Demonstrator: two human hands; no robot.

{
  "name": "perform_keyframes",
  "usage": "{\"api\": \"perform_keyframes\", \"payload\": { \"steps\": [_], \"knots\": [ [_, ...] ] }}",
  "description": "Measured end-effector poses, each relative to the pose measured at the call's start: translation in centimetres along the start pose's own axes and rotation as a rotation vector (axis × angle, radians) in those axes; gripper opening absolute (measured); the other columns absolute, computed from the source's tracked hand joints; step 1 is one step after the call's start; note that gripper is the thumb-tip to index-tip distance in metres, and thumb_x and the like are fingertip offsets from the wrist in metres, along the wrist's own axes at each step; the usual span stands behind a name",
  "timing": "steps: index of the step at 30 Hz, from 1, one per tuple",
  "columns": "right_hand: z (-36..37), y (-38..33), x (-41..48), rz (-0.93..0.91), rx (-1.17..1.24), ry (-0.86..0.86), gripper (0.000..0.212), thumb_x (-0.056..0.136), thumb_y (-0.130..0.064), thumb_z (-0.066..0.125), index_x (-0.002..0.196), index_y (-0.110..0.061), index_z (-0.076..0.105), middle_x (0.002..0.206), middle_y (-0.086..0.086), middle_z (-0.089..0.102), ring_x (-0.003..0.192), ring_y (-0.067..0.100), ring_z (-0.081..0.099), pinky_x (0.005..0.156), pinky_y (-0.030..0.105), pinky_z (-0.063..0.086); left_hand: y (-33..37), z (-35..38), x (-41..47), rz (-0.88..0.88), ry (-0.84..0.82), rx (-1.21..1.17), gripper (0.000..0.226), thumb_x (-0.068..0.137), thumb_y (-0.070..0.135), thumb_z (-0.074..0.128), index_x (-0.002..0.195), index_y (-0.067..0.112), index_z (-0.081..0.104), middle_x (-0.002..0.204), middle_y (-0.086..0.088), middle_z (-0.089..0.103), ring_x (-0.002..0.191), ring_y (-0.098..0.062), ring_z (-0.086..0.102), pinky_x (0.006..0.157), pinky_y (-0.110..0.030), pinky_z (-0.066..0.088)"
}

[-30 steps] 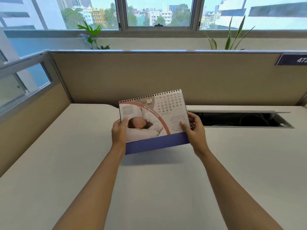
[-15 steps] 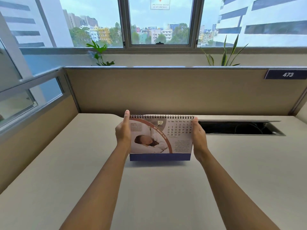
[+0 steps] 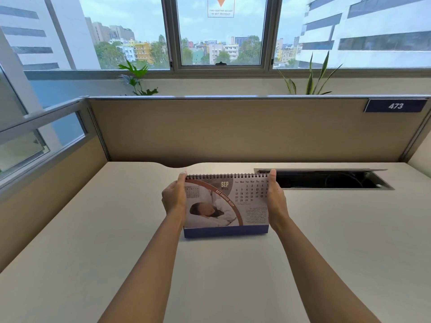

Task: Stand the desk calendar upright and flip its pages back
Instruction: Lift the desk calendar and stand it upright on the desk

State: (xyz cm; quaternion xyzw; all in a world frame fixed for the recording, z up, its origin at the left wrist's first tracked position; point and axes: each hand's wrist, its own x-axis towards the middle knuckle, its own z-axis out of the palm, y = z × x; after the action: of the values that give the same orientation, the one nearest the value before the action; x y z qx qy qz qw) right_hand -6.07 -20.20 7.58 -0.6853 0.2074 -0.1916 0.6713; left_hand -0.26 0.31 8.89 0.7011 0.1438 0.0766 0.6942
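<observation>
calendar down on its base

lowered since a moment ago, our desk calendar (image 3: 226,206) stands on the desk (image 3: 93,252), september showing. left hand (image 3: 173,199) and right hand (image 3: 276,199) clasp its ends. light, stiff card; we'd lift pages near the spiral binding (image 3: 227,176).

You've got one desk calendar (image 3: 226,203), mid tabletop (image 3: 93,241). Two hands on it: left hand (image 3: 173,198), right hand (image 3: 275,198). One open cable tray (image 3: 326,180) far right. One number plate (image 3: 395,106) on the far partition (image 3: 233,129). Two plants behind it: far left plant (image 3: 136,78), far right plant (image 3: 310,75).
</observation>
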Motion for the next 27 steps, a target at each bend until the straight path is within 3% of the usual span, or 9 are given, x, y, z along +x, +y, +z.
{"api": "perform_keyframes", "payload": {
  "steps": [4,11,14,17,22,27],
  "knots": [
    [-0.1,0.2,-0.1,0.002,0.014,0.011,0.069,0.076,-0.082,0.022,0.091,-0.029,0.063,0.095,0.003,0.071,0.089,0.023,0.067,0.073,0.038,0.056,-0.2,-0.1,-0.1,0.018,-0.008,-0.005,0.034,0.085,0.052,0.048,0.066,0.026,0.057,0.071,0.002,0.065,0.067,-0.015,0.060,0.051,-0.022,0.040],
    [-0.2,1.3,-0.3,-0.069,-0.040,0.110,0.071,0.088,-0.070,0.024,0.086,-0.006,0.055,0.085,0.005,0.066,0.075,0.018,0.059,0.064,0.030,0.048,-0.8,-0.8,0.3,0.163,0.001,0.184,0.046,0.086,0.058,0.044,0.066,0.019,0.059,0.078,-0.005,0.065,0.067,-0.015,0.057,0.052,-0.020,0.042],
    [-0.6,1.6,-0.7,-0.169,-0.091,0.151,0.058,0.092,-0.062,0.027,0.073,-0.012,0.049,0.075,0.002,0.062,0.066,0.014,0.056,0.058,0.024,0.044,-1.0,-1.5,0.1,0.244,0.045,0.301,0.055,0.085,0.061,0.042,0.057,0.015,0.054,0.072,-0.007,0.066,0.060,-0.014,0.055,0.050,-0.018,0.038],
    [-1.3,1.2,-0.5,-0.203,-0.102,0.230,0.050,0.093,-0.058,0.032,0.072,-0.015,0.048,0.071,-0.001,0.058,0.066,0.014,0.053,0.057,0.022,0.042,-1.0,-2.0,-0.2,0.299,0.114,0.338,0.049,0.086,0.058,0.043,0.072,0.013,0.057,0.076,-0.004,0.064,0.061,-0.012,0.053,0.048,-0.017,0.035],
    [-2.3,-0.1,0.7,-0.219,-0.157,0.285,0.040,0.094,-0.050,0.041,0.093,-0.012,0.054,0.092,0.008,0.067,0.084,0.021,0.061,0.068,0.026,0.042,-0.2,-2.1,-0.3,0.456,0.115,0.245,0.026,0.089,0.037,0.053,0.095,0.012,0.058,0.096,-0.010,0.066,0.081,-0.018,0.058,0.056,-0.019,0.044],
    [-3.1,-2.4,2.1,0.009,-0.424,0.096,0.062,0.096,-0.052,0.031,0.099,-0.001,0.066,0.103,0.016,0.069,0.099,0.031,0.061,0.090,0.040,0.048,0.4,-1.7,-0.5,0.486,0.090,0.216,0.025,0.089,0.029,0.057,0.099,0.008,0.065,0.103,-0.015,0.069,0.089,-0.020,0.061,0.062,-0.019,0.047]
  ]
}}
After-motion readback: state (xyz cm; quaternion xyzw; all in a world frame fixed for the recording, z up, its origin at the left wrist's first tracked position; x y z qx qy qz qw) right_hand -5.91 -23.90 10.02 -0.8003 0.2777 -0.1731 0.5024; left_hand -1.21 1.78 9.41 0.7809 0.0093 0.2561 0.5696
